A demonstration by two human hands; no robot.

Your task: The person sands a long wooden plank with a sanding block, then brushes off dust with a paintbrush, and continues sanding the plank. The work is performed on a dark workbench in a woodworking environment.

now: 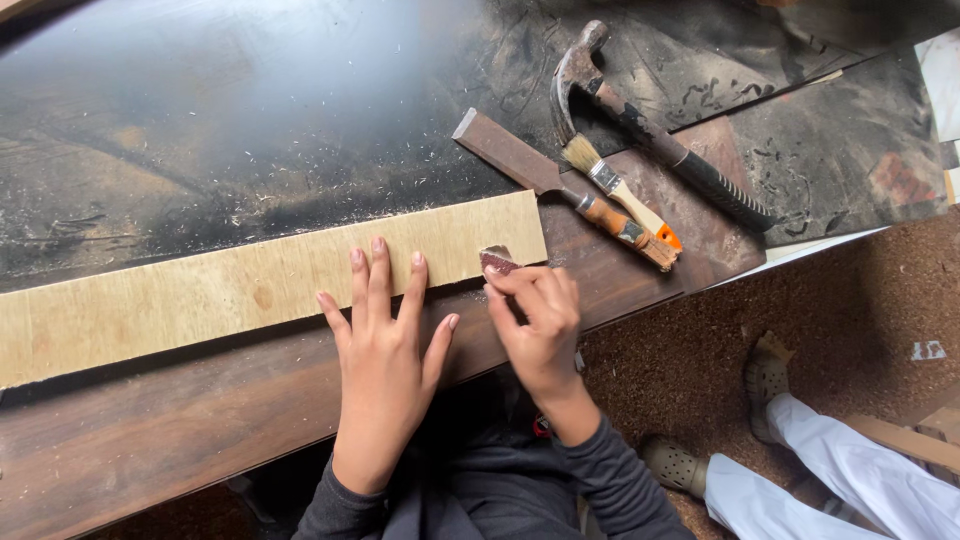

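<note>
**Hands at the end of a pale wooden strip**

The right hand (pixel 535 320) is bent at the wrist, its fingertips pinched on a small folded piece of reddish sandpaper (pixel 497 259), which touches the near right corner of a long pale wooden strip (pixel 260 285). The left hand (pixel 385 335) lies flat and open, palm down, fingers spread; its fingertips press on the strip's near edge while the palm rests on the dark tabletop (pixel 150 430). Both forearms, in dark grey sleeves, come up from the near edge.

The strip runs from the far left of the tabletop toward the right, rising slightly to end just beside the right hand. Just beyond that end lie a wide chisel (pixel 520 160) with a wooden handle and a small paintbrush (pixel 615 190) lying across it. Farther right lies a rusty claw hammer (pixel 640 125) with a black grip. Sawdust speckles the black sheet beyond. On the brown floor at right, another person's white trouser legs (pixel 830 470) and clogs show.
</note>
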